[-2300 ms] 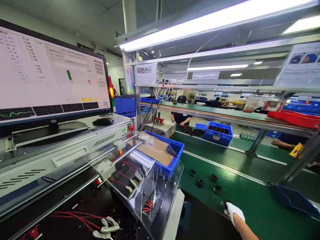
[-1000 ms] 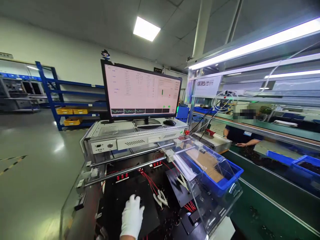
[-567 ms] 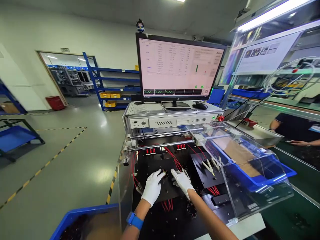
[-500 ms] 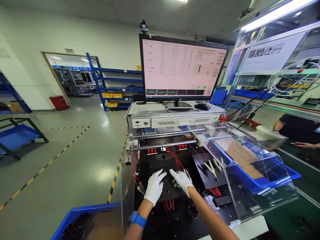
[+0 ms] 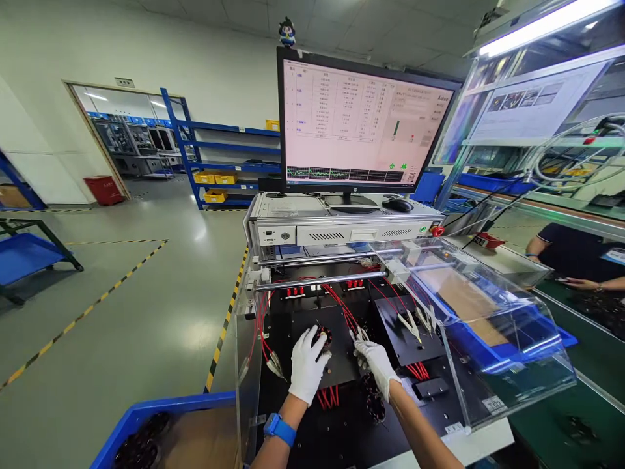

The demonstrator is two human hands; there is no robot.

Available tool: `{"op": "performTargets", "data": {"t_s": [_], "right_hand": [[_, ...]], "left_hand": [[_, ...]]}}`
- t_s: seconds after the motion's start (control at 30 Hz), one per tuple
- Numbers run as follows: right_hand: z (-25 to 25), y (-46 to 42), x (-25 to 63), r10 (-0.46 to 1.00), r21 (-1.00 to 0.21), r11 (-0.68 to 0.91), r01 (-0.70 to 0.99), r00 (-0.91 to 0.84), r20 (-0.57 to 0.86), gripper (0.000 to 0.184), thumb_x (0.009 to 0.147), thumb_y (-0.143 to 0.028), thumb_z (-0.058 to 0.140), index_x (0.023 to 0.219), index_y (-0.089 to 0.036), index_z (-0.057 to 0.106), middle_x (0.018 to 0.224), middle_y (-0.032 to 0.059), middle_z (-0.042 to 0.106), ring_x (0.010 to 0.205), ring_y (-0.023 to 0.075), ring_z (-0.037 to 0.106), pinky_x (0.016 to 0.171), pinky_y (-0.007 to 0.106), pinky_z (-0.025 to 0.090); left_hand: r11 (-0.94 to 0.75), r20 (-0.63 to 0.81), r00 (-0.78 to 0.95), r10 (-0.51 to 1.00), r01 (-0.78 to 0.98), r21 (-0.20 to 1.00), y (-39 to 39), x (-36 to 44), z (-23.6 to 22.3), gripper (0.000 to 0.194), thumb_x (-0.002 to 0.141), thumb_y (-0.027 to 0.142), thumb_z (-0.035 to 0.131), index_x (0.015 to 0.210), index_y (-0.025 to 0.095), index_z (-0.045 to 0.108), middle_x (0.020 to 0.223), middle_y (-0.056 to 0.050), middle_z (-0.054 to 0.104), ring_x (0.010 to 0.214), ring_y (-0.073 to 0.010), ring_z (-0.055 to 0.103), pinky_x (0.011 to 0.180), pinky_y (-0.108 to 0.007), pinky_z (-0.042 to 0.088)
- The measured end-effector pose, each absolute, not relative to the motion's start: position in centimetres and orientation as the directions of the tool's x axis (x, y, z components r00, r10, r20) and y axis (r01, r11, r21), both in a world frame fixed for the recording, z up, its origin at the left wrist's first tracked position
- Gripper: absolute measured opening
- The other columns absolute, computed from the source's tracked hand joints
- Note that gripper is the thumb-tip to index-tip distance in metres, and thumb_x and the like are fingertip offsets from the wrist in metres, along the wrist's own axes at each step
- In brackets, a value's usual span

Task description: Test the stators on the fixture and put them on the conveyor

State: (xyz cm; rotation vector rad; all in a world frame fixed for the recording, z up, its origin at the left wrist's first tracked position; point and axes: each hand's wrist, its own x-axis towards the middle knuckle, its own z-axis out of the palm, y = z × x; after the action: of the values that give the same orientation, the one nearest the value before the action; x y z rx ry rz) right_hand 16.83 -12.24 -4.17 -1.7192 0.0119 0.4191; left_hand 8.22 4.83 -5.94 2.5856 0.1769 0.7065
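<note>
My left hand (image 5: 307, 366), in a white glove, has its fingers curled round the edge of a small round motor stator (image 5: 324, 337) on the black plate (image 5: 342, 371). My right hand (image 5: 378, 365), gloved too, pinches a pale-sleeved alligator clip (image 5: 361, 334) on red wires just right of the stator; its fingertips partly hide the clip. More stators (image 5: 375, 397) lie below my right hand. Other alligator clips (image 5: 276, 363) rest left of my left hand, and a further group of clips (image 5: 411, 326) lies on the right-hand black plate (image 5: 398, 348).
A monitor (image 5: 361, 124) stands on the tester (image 5: 336, 234) behind the plates. A raised clear cover (image 5: 517, 384) is at the right, over a blue bin (image 5: 561, 339). Another blue bin (image 5: 131, 417) with stators is at lower left. A co-worker's hand (image 5: 583, 284) shows far right.
My right hand has moved from beside the stator rightward to the alligator clips and closed on one. My left hand stays at the stator, which is now more exposed. The view has shifted slightly.
</note>
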Motion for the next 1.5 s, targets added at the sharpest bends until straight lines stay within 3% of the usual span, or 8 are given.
{"op": "performTargets", "data": {"t_s": [0.17,0.37,0.53,0.93,1.07,1.17,1.33,1.5], "right_hand": [[-3.5,-12.4,16.6,0.137,-0.977,-0.117,-0.178,0.971,-0.194,0.047,0.062,-0.061,0.058,0.065,-0.014,0.053,0.055,0.0003,0.05,0.044,0.0087,0.039,0.043,0.023,0.029],[-0.4,-9.3,14.1,0.278,-0.809,-0.531,0.254,0.953,0.117,0.049,0.083,-0.057,0.041,0.066,-0.016,0.061,0.065,0.0053,0.061,0.062,0.0154,0.053,0.062,0.026,0.037],[1.5,-5.6,13.4,0.369,-0.497,-0.819,0.288,0.927,-0.071,0.055,0.084,-0.058,0.038,0.059,-0.015,0.064,0.064,0.0121,0.063,0.065,0.0215,0.06,0.057,0.028,0.034],[-4.9,-8.6,10.7,0.322,-0.624,-0.756,0.197,0.942,-0.092,0.032,0.084,-0.032,0.045,0.058,-0.018,0.059,0.059,0.0032,0.059,0.054,0.0118,0.048,0.053,0.024,0.028],[-5.1,-11.2,11.7,0.265,-0.725,-0.672,0.151,0.963,-0.045,0.041,0.086,-0.041,0.039,0.058,-0.017,0.058,0.054,0.0027,0.055,0.052,0.0136,0.046,0.051,0.025,0.03],[-4.3,-12.9,14.7,0.154,-0.793,-0.602,0.093,0.988,0.0,0.041,0.086,-0.045,0.038,0.079,-0.015,0.066,0.069,0.0049,0.063,0.066,0.0175,0.056,0.059,0.025,0.039],[-4.7,-12.6,20.5,0.236,-0.522,-0.816,0.249,0.967,0.093,0.068,0.072,-0.022,0.057,0.136,-0.013,0.036,0.121,0.0132,0.054,0.111,0.0237,0.05,0.088,0.029,0.038],[-5.9,-10.5,23.0,0.252,-0.386,-0.892,0.236,0.968,0.009,0.075,0.072,-0.025,0.059,0.139,-0.008,0.029,0.111,0.0168,0.056,0.105,0.0264,0.053,0.089,0.034,0.037]], "left_hand": [[-0.907,0.522,0.819,0.239,-0.004,0.422,4.4,7.9,-6.3,0.035,0.088,0.022,0.042,0.12,0.03,0.055,0.136,-0.002,0.045,0.125,-0.0235,0.04,0.102,-0.044,0.039],[-0.851,0.621,0.714,0.322,-0.069,0.52,5.3,6.6,-7.6,0.031,0.089,0.024,0.042,0.116,0.024,0.058,0.121,-0.004,0.058,0.115,-0.0184,0.05,0.101,-0.04,0.042],[-0.747,0.565,0.702,0.434,-0.069,0.661,5.7,6.0,-8.5,0.028,0.088,0.029,0.044,0.106,0.02,0.064,0.11,-0.005,0.065,0.106,-0.0195,0.057,0.096,-0.042,0.047],[-0.341,0.22,0.761,0.61,0.002,0.94,6.5,6.6,-7.0,0.034,0.085,0.039,0.043,0.095,0.018,0.068,0.103,-0.007,0.067,0.102,-0.0211,0.06,0.099,-0.043,0.043],[-0.505,0.358,0.737,0.573,-0.026,0.863,6.2,6.1,-6.2,0.032,0.087,0.032,0.041,0.105,0.019,0.064,0.11,-0.007,0.065,0.106,-0.0203,0.058,0.099,-0.042,0.044],[-0.762,0.535,0.783,0.317,-0.126,0.635,5.4,5.8,-4.8,0.04,0.084,0.013,0.041,0.12,0.024,0.055,0.124,-0.003,0.056,0.12,-0.0191,0.047,0.105,-0.042,0.038],[-0.897,0.433,0.898,-0.085,-0.258,0.359,4.4,7.1,-3.2,0.043,0.078,0.003,0.045,0.105,0.031,0.063,0.124,0.002,0.056,0.121,-0.0232,0.044,0.103,-0.048,0.033],[-0.922,0.343,0.935,-0.09,-0.208,0.327,4.3,8.6,-2.7,0.019,0.08,0.016,0.055,0.09,0.027,0.067,0.115,-0.001,0.061,0.112,-0.0243,0.049,0.092,-0.046,0.04]]}}
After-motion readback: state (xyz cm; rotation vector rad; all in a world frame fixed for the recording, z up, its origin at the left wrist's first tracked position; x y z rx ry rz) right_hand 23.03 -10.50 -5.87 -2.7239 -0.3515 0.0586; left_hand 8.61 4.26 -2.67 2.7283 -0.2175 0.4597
